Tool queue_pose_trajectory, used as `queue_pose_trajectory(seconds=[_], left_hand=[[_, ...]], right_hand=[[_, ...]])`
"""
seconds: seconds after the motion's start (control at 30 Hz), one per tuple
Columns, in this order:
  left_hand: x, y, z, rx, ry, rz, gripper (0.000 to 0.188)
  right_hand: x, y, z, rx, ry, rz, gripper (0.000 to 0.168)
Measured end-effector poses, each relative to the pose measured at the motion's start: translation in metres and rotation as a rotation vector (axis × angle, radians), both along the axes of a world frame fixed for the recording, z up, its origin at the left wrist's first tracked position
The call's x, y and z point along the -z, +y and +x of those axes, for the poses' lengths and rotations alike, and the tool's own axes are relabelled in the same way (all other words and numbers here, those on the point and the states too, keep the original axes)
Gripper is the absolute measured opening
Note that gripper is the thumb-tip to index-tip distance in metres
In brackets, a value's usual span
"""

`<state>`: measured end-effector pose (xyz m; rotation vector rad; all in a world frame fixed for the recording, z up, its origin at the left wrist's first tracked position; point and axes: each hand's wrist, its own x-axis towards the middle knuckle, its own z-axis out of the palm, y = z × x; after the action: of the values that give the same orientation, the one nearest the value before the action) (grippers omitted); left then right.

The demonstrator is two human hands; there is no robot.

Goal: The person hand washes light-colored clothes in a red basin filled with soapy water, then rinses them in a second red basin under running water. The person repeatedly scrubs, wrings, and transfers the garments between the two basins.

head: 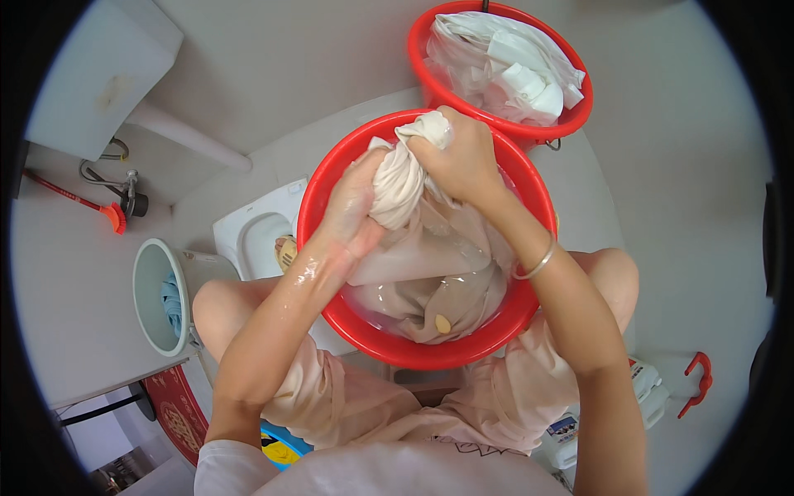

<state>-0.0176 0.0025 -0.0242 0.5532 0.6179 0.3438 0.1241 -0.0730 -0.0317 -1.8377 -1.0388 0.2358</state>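
Note:
Between my knees stands a red plastic basin [428, 359] of water with light beige fabric [434, 291] soaking in it. A twisted part of a wet cream cloth [397, 189] is raised over the far side of the basin. My left hand [353, 198] is wet and cups the thick bunched part of this cloth. The fist of my right hand [462, 155] grips its upper end, where the fabric twists and folds over. Whether the cloth joins the submerged fabric is hard to see. A small yellowish oval piece [442, 323] lies on the wet fabric near the basin's front.
Behind to the right, a second red basin [586, 111] holds white garments [527, 87]. A squat toilet [248, 235] is partly covered at left, beside a pale bucket [146, 322] with blue cloth. A red brush [113, 217] leans by the wall; white jugs [651, 397] stand right.

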Motion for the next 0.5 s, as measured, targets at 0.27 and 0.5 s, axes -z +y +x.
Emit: queue_pose_trajectory(seconds=[0.27, 0.5], left_hand=[[-0.038, 0.042, -0.021, -0.119, -0.282, 0.283, 0.018], [-0.055, 0.032, -0.023, 0.168, -0.519, 0.48, 0.023]], right_hand=[[-0.025, -0.028, 0.064, -0.524, -0.035, -0.323, 0.045], [0.018, -0.014, 0.049, -0.328, -0.026, -0.298, 0.053]])
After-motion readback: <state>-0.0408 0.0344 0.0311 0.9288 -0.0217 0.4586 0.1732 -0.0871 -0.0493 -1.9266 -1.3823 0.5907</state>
